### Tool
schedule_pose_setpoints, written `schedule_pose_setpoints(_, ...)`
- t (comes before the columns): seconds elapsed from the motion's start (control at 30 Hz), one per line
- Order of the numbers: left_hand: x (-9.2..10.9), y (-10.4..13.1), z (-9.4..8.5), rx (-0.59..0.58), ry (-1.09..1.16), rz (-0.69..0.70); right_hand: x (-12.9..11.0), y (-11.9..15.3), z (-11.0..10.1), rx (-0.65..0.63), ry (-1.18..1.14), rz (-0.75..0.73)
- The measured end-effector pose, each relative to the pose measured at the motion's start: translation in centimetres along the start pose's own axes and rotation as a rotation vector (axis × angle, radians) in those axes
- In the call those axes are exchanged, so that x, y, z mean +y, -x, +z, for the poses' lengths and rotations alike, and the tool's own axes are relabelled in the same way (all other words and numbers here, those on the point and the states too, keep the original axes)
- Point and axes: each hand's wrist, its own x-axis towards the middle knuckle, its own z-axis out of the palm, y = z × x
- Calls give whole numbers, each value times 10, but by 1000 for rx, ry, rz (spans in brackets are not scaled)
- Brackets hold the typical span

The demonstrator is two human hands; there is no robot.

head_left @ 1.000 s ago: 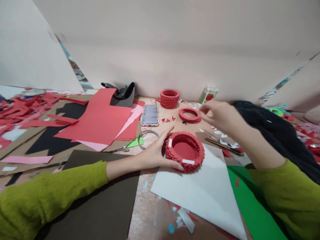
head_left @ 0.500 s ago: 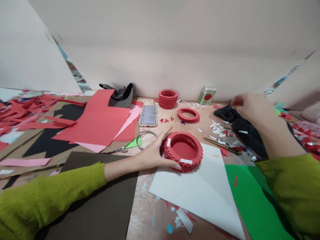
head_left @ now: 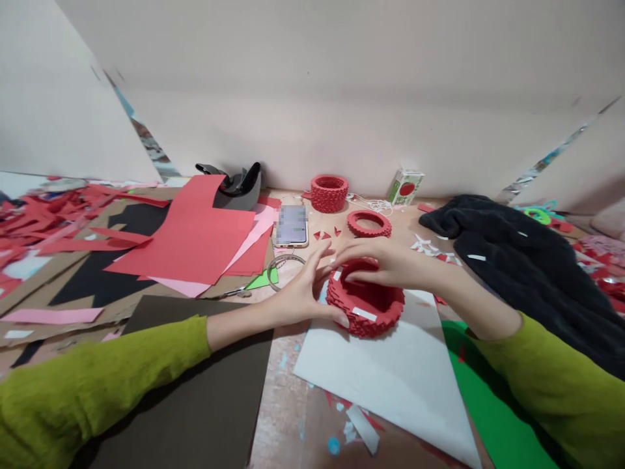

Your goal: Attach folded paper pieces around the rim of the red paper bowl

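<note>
A round red paper bowl [head_left: 375, 322] with a jagged, layered wall sits on a white sheet [head_left: 385, 374]. Two small white strips of what looks like tape lie on its rim. Around its left side my left hand [head_left: 305, 290] is curved, thumb against the front wall and fingertips near the far left. My right hand [head_left: 378, 260] reaches over the far rim, its thumb inside the bowl and its other fingers at the back left, partly hidden. Behind stand a flat red paper ring [head_left: 359, 232] and a taller red paper ring stack [head_left: 329, 199].
Left are red paper sheets [head_left: 185, 234], scissors [head_left: 234, 291], a phone [head_left: 291, 225] and a metal ring [head_left: 271, 277]. A dark cloth [head_left: 517, 260] and green paper [head_left: 481, 391] lie right. A small box [head_left: 406, 187] stands by the wall.
My right hand has come left from the dark cloth to the bowl's far rim. The bowl has shifted slightly right. My left hand has stayed beside it.
</note>
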Motion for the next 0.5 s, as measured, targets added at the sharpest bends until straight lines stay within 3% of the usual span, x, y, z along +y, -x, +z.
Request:
schedule_pose_setpoints(0.2,-2,1,-1,-10,-69,14,11,4,-6,105,221,195)
schedule_pose_setpoints(0.3,0,3,1,-16,-100,5,8,5,-12,146,137,253)
schedule_pose_setpoints(0.5,5,2,4,1,-83,-22,11,3,-8,195,85,163)
